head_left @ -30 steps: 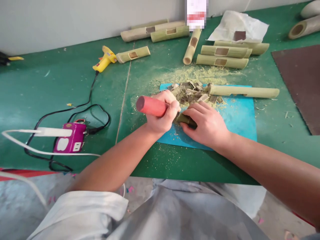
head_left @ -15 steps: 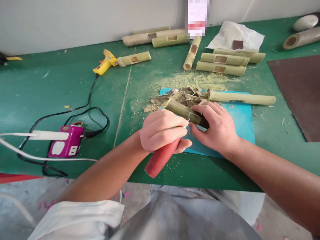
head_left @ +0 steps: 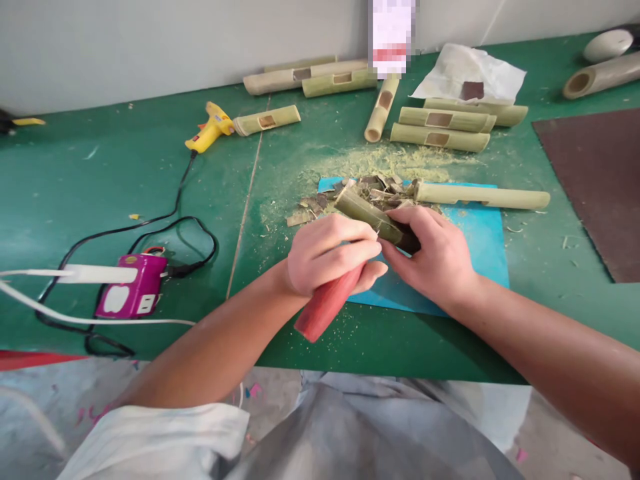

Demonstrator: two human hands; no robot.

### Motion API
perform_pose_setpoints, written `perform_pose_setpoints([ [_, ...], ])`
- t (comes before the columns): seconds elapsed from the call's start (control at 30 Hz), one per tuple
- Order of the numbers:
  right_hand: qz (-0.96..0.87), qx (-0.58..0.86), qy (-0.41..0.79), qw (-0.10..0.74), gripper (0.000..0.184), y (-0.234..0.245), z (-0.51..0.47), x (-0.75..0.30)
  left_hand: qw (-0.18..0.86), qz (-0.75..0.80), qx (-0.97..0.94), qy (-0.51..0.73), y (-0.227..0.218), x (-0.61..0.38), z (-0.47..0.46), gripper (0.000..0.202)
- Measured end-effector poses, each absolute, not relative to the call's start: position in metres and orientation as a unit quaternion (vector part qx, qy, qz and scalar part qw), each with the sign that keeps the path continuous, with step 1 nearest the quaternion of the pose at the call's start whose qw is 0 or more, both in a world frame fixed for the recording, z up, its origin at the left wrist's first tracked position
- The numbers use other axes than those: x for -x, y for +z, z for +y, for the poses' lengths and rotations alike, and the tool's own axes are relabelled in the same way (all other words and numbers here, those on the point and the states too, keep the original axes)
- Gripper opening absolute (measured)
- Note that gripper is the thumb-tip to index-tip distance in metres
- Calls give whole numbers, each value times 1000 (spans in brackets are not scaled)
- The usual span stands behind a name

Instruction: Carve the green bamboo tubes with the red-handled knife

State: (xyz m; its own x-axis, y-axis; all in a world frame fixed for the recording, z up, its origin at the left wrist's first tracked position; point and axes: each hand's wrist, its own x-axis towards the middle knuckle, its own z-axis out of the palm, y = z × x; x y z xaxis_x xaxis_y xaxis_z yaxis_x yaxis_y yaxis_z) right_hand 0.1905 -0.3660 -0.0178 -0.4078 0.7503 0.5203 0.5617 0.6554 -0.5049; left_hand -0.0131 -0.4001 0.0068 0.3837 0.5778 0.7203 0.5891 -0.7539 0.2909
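My left hand (head_left: 335, 253) is closed around the red wooden handle (head_left: 327, 303) of a hand tool. The tool's working end is mostly hidden by my fingers, at the side of a bamboo tube (head_left: 367, 215). My right hand (head_left: 433, 250) grips the dark near end of that tube, thumb in front and fingers behind. The tube slants down to the right over a blue sheet (head_left: 480, 247). Behind it lies a heap of dark bark-like chips (head_left: 380, 187). A peeled pale bamboo tube (head_left: 500, 196) rests on the sheet just beyond my right hand.
Several bamboo tubes with cut openings (head_left: 440, 138) lie at the back, near crumpled white paper (head_left: 470, 70). A yellow glue gun (head_left: 210, 128) and a purple power adapter (head_left: 133, 287) with cords sit left. A brown sheet (head_left: 595, 187) lies right; sawdust (head_left: 390, 161) covers the middle.
My left hand and the red handle have shifted slightly right and upward, and the handle's butt end has risen. The held bamboo tube has moved a little; my right hand keeps its grip.
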Motion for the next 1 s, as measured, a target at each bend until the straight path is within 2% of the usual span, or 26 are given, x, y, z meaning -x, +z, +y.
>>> perform_pose_setpoints([
  [0.1, -815, 422, 144, 369, 21, -18, -365, -191, 38, -281, 822, -494, 2, 8, -390, 15],
  [0.27, -776, 461, 228, 365, 21, -13, -370, -190, -40, -305, 775, -551, 2, 0, -385, 7],
  [0.37, -753, 463, 272, 379, 20, -10, -372, -189, -52, -319, 758, -567, 5, -2, -386, 2],
  [0.73, -737, 443, 279, 427, 18, -8, -370, -185, -132, -346, 672, -642, -9, 0, -378, 19],
  [1.0, -748, 434, 266, 426, 19, -11, -371, -185, -78, -376, 667, -638, -9, 2, -378, 26],
])
